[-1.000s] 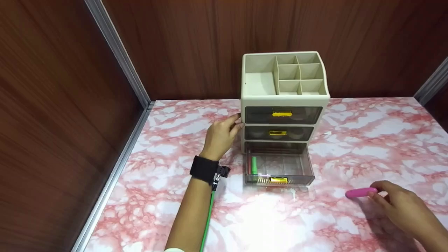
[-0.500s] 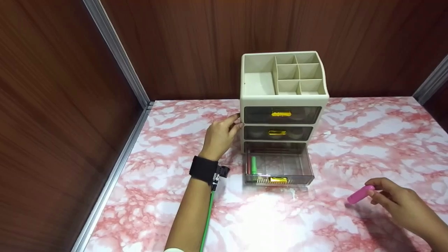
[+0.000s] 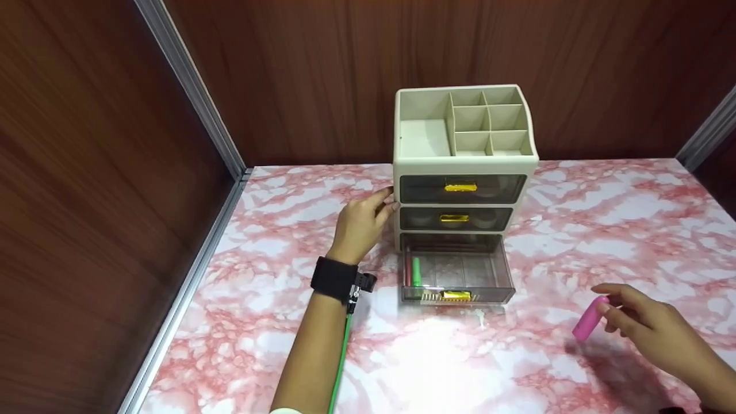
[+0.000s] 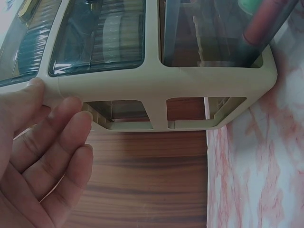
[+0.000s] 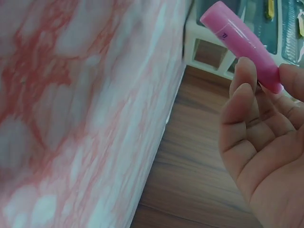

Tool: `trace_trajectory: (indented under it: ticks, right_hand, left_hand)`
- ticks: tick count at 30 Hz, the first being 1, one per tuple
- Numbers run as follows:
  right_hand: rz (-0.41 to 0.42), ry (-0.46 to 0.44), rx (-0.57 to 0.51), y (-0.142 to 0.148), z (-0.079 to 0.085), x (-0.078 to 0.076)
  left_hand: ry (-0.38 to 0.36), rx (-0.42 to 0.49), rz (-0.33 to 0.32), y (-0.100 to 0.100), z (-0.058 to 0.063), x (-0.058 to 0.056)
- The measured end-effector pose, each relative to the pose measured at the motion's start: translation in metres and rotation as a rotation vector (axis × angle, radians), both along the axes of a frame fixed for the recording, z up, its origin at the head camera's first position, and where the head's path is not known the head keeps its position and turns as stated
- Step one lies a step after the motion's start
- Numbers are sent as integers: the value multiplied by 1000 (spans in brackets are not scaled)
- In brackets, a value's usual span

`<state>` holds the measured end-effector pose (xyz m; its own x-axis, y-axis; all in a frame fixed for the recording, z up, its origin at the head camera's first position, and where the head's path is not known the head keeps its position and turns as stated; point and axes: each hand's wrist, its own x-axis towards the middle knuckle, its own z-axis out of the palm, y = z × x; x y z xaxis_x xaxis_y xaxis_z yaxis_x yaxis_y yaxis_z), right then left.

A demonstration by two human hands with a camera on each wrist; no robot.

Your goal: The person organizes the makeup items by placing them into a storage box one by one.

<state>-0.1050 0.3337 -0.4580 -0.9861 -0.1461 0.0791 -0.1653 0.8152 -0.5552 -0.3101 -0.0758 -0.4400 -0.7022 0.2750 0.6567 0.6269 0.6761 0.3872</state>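
A cream desktop organizer (image 3: 466,167) with smoky clear drawers stands at the back. Its bottom drawer (image 3: 474,273) is pulled out, with a green tube (image 3: 417,271) and a dark red tube (image 3: 409,271) lying along its left side. My left hand (image 3: 361,227) rests against the organizer's left side, thumb at the front edge and the other fingers loosely bent. To the right of the drawer, my right hand (image 3: 650,325) pinches a short pink tube (image 3: 590,319) by its upper end, over the table. The right wrist view shows a small dark mark on the pink tube (image 5: 237,40).
Two upper drawers with gold handles (image 3: 460,187) are closed. Divided compartments (image 3: 491,118) form the organizer's top. The table (image 3: 276,345) has a pink marbled cover. Wood-grain panels (image 3: 316,75) stand behind and at the left. A green cable (image 3: 340,362) runs along my left forearm.
The pink tube has turned in my right hand from nearly level to steeply slanted, its free end swinging down toward me. My left hand stays against the organizer.
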Motion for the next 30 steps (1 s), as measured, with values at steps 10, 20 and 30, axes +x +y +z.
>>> trace_trajectory:
  ticks: [10, 20, 30]
  right_hand:
    - [-87, -15, 19, -7, 6, -7]
    - [-114, 81, -33, -21, 12, -19]
    - [-87, 201, -70, -44, 25, -45]
  left_hand:
    - [8, 4, -6, 0, 0, 0]
    - [0, 9, -17, 0, 2, 0]
    - [2, -7, -5, 1, 1, 0]
